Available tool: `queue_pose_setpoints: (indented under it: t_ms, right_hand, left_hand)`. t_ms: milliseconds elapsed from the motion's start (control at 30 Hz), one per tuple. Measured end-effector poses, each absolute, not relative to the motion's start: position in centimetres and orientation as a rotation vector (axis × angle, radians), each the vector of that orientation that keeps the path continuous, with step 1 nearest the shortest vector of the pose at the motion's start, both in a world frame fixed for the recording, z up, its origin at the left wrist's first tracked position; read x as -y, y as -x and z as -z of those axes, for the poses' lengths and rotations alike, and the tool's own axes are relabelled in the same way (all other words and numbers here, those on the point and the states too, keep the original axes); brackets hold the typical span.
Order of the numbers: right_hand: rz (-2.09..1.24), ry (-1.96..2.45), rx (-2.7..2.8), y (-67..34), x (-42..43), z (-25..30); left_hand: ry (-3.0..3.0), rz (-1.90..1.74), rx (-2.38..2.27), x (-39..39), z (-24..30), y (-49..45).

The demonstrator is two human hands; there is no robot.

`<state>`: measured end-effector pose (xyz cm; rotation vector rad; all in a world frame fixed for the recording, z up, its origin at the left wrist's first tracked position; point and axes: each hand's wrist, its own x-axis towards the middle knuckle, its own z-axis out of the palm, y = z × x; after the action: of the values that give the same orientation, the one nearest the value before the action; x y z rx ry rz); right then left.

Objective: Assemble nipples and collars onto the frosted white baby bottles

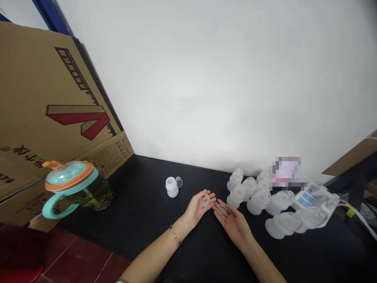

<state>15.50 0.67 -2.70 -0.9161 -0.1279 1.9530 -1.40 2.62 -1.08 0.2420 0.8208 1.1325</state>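
Note:
Both palms face up above the black table. A translucent round ring (204, 200) lies across the palm of my left hand (196, 208), its fingers stretched out and its thumb at the ring's edge. On the extended fingers of my right hand (234, 226) rests a small clear piece (222, 206); its exact kind is too small to make out. The fingertips of the two hands nearly meet. Left of my hands, a small white bottle (172, 188) stands upright with its mouth uncovered. A clear dome cap (179, 181) leans or lies right beside it.
Several frosted bottles with clear dome caps (259, 201) are grouped at the right, near a white packet with a blue label (306, 198) and a white cable (361, 218). A teal-lidded jug (97, 192) and a large cardboard box (35, 98) stand left. A white wall (206, 78) rises behind.

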Motion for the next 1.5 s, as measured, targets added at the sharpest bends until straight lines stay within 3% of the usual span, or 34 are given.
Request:
queue_pose_setpoints:
  t_ms: [1500]
  right_hand:
    - [-1.913, 0.881, 0.267, -15.32, 0.26, 1.77]
  left_hand:
    - [-0.239, -1.229, -0.664, -2.23, 1.65, 1.24]
